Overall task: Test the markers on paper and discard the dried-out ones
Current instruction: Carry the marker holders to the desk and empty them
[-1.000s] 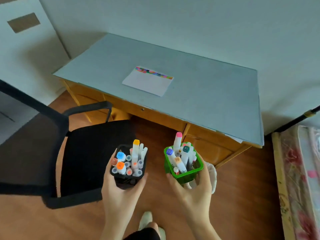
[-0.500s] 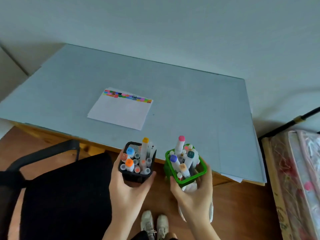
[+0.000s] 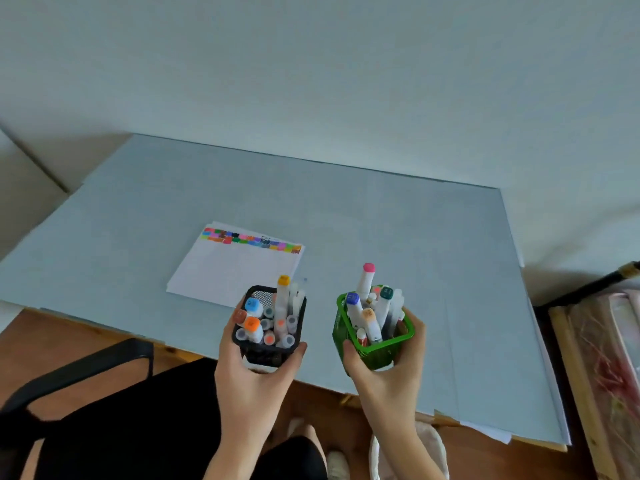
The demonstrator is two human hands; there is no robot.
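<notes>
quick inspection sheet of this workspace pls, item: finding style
surface: grey desk top, bare near the wall
job's things: paper stack with colour swatches along its far edge; black mesh cup and green cup, both full of markers
clutter: nothing seen
grippers: left hand grips the black mesh cup; right hand grips the green cup
cables: nothing seen
surroundings: black chair, wooden floor, white wall
</notes>
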